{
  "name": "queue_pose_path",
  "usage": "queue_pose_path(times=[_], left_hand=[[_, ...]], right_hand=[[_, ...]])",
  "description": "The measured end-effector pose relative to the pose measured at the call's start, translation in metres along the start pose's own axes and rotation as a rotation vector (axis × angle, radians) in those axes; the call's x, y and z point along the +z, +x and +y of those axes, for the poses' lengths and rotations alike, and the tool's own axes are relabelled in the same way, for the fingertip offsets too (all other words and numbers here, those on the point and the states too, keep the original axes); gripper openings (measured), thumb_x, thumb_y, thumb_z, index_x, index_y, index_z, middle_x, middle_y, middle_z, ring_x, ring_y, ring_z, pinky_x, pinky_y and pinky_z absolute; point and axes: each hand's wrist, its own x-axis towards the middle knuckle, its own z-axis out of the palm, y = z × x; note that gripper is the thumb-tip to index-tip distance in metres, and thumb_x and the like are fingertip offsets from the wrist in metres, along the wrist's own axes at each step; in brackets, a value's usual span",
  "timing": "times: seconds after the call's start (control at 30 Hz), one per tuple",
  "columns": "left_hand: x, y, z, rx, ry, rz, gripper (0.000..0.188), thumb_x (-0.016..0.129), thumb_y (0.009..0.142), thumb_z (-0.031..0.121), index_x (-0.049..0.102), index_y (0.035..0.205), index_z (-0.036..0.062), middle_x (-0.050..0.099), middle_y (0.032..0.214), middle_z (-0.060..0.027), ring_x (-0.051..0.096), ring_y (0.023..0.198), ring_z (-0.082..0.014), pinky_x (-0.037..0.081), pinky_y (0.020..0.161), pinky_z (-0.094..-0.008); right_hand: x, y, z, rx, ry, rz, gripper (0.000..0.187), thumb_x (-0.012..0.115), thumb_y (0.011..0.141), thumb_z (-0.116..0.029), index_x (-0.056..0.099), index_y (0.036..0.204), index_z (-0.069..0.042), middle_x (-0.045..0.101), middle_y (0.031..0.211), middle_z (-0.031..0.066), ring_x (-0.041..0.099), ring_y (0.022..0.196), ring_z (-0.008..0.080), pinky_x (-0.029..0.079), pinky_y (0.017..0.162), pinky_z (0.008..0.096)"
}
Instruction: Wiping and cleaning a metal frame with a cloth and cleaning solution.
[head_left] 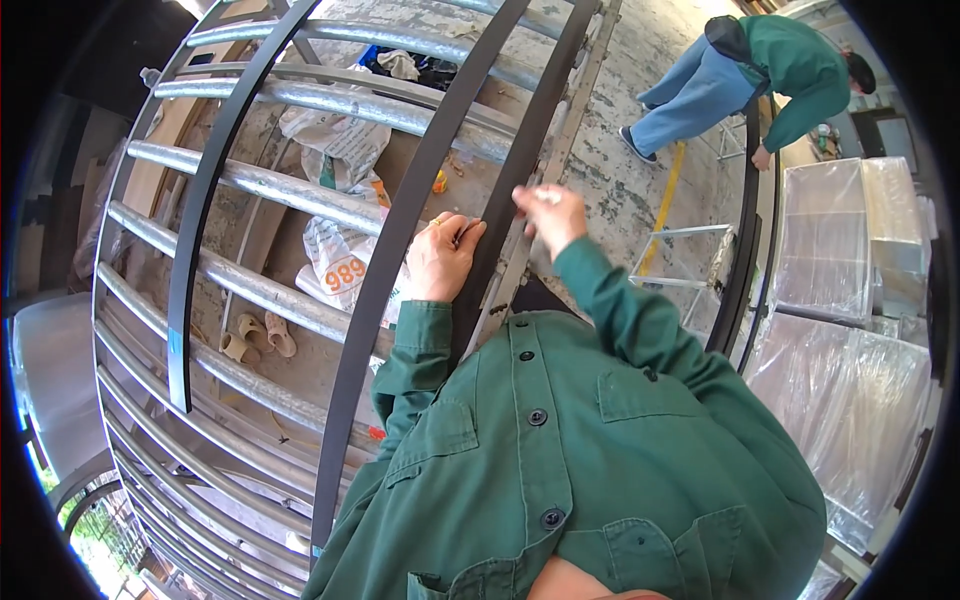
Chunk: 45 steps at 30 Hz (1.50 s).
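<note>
My left hand (pixel 440 258) is closed in a pinch beside the right-hand black strip (pixel 522 150); what lies between its fingertips, if anything, is too small to make out. My right hand (pixel 556 216) hovers just across that strip, its fingers curled, with a small whitish bit showing at them that I cannot name. Under my left wrist runs a second long black strip (pixel 398 235). A third black strip (pixel 200 215) lies farther left. All three rest across a rack of galvanized pipes (pixel 290 195).
Below the pipes lie printed plastic sacks (pixel 335 150), a blue crate (pixel 410 66) and clogs (pixel 262 338). At the upper right a co-worker (pixel 780 70) in green bends over another dark strip (pixel 750 200). A metal trestle (pixel 690 232) and plastic-wrapped stacks (pixel 835 390) stand on the right.
</note>
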Motion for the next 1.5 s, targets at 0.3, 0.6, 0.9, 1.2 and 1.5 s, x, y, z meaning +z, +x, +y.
queue_pose_path(times=[0.3, 0.6, 0.9, 1.2, 1.5], left_hand=[[0.000, 0.002, 0.003, 0.007, -0.011, 0.006, 0.023, 0.065, 0.078, 0.021, 0.054, 0.066, 0.0034, 0.052, 0.067, -0.0108, 0.054, 0.062, -0.0312, 0.040, 0.054, -0.0386], [0.002, 0.003, 0.006, 0.046, 0.016, 0.010, 0.012, 0.066, 0.076, 0.012, 0.064, 0.079, 0.0010, 0.055, 0.064, -0.0057, 0.048, 0.052, -0.0132, 0.038, 0.050, -0.0251], [0.000, 0.000, -0.002, 0.024, -0.017, 0.008, 0.012, 0.066, 0.077, 0.012, 0.064, 0.079, 0.0007, 0.055, 0.065, -0.0060, 0.048, 0.053, -0.0138, 0.038, 0.051, -0.0254], [0.002, 0.003, 0.002, 0.036, 0.005, 0.015, 0.012, 0.066, 0.076, 0.013, 0.064, 0.078, 0.0009, 0.054, 0.064, -0.0066, 0.048, 0.052, -0.0154, 0.039, 0.051, -0.0263], [0.002, 0.001, 0.007, 0.034, 0.008, 0.013, 0.021, 0.064, 0.078, 0.022, 0.058, 0.070, 0.0040, 0.053, 0.068, -0.0093, 0.055, 0.063, -0.0290, 0.041, 0.055, -0.0371]], right_hand=[[-0.016, 0.073, -0.036, -0.144, -0.022, 0.077, 0.021, 0.071, 0.074, -0.018, 0.061, 0.072, 0.000, 0.060, 0.061, 0.0055, 0.050, 0.041, 0.0099, 0.039, 0.037, 0.0255], [-0.020, 0.077, -0.027, -0.191, -0.021, 0.109, 0.019, 0.073, 0.072, -0.013, 0.062, 0.076, 0.003, 0.063, 0.066, 0.0082, 0.052, 0.043, 0.0110, 0.040, 0.038, 0.0247], [-0.007, 0.040, -0.011, -0.087, -0.037, 0.031, 0.021, 0.072, 0.074, -0.018, 0.063, 0.079, 0.000, 0.063, 0.065, 0.0067, 0.048, 0.039, 0.0101, 0.037, 0.035, 0.0253], [-0.020, 0.103, -0.056, -0.119, -0.100, 0.156, 0.027, 0.072, 0.074, -0.022, 0.062, 0.079, 0.002, 0.062, 0.065, 0.0051, 0.050, 0.042, 0.0103, 0.040, 0.040, 0.0244], [-0.024, 0.110, -0.057, -0.154, -0.078, 0.152, 0.023, 0.073, 0.072, -0.019, 0.061, 0.078, 0.001, 0.062, 0.065, 0.0065, 0.050, 0.040, 0.0118, 0.040, 0.037, 0.0255]])
